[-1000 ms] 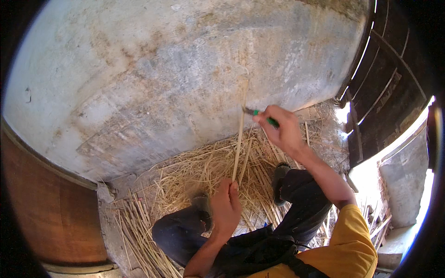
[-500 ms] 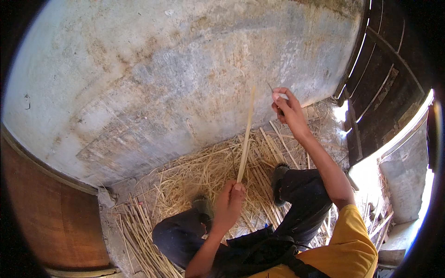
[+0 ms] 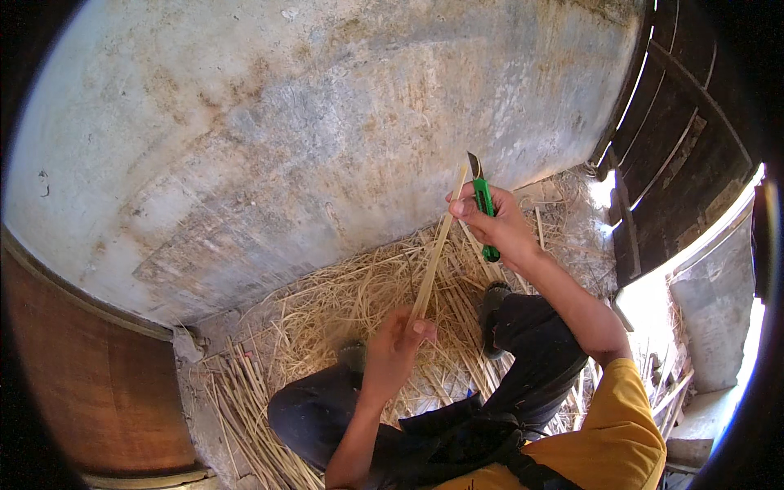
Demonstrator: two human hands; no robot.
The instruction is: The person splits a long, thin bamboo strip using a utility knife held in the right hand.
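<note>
A thin, pale bamboo strip (image 3: 434,265) slants up in front of me. Its lower end is pinched in my left hand (image 3: 394,347), between thumb and fingers. Near the top of the strip, my right hand (image 3: 498,222) grips a green box cutter (image 3: 483,204) with its dark blade out and pointing up. The right thumb and forefinger also close on the strip's upper part, just left of the cutter. A short tip of the strip stands above those fingers, beside the blade.
Tangled shavings (image 3: 327,306) cover the floor between my legs and the stained wall (image 3: 310,147). Long thin sticks (image 3: 253,416) lie in a bundle at the left. A brown wooden panel (image 3: 98,367) stands far left, and dark planks (image 3: 670,163) rise at the right.
My right hand has come left and down to the strip and now pinches its upper part. The cutter has turned, so its green handle shows. The left hand has shifted slightly left.
</note>
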